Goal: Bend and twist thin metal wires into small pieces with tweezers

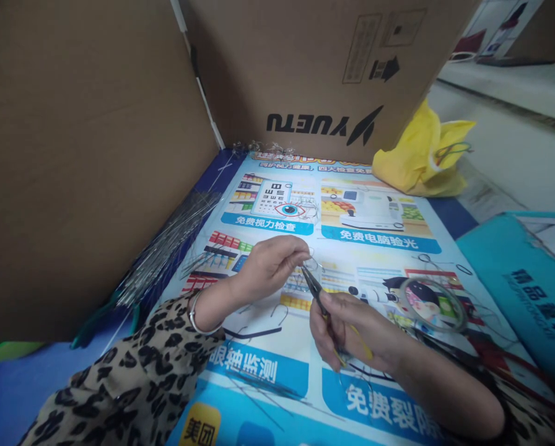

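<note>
My left hand (272, 266) is closed in a pinch on a thin bent wire piece (313, 265) held above the printed poster (380, 204). My right hand (352, 337) grips small pliers (315, 291) with yellow handles; their dark tips touch the wire right beside my left fingertips. A silver bangle sits on my left wrist, and a leopard-print sleeve covers that arm.
A bundle of straight metal wires (166, 244) lies at the poster's left edge against a cardboard wall. A large cardboard box (314, 68) stands behind. A yellow bag (423, 155) sits back right, a tape roll (438, 303) right, loose wires (268, 387) near me.
</note>
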The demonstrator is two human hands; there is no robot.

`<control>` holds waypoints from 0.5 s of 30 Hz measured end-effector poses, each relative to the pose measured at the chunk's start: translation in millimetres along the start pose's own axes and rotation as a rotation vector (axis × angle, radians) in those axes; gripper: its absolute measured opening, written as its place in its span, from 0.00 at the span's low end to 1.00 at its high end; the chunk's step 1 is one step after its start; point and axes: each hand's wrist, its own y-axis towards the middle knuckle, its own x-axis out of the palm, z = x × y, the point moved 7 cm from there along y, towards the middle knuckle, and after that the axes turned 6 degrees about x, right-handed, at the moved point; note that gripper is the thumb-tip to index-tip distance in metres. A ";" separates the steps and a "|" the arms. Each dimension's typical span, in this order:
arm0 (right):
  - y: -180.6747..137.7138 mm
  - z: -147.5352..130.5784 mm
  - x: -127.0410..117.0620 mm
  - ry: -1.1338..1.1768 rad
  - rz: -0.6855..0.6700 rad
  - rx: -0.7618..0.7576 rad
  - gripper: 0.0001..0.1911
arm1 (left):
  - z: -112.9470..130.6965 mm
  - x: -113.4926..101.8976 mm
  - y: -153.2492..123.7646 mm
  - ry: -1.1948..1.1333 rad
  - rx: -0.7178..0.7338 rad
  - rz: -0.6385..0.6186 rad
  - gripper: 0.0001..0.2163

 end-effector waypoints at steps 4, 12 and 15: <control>-0.1 -1.3 -0.4 0.005 0.005 -0.001 0.24 | -0.5 0.2 -0.5 0.005 -0.009 -0.003 0.06; 0.8 -1.2 -1.7 0.033 0.012 0.014 0.23 | 0.3 -0.9 -1.1 0.001 0.004 0.017 0.05; 1.8 0.1 -3.8 0.032 0.040 0.006 0.22 | -1.4 -0.9 -1.8 -0.012 -0.007 0.033 0.05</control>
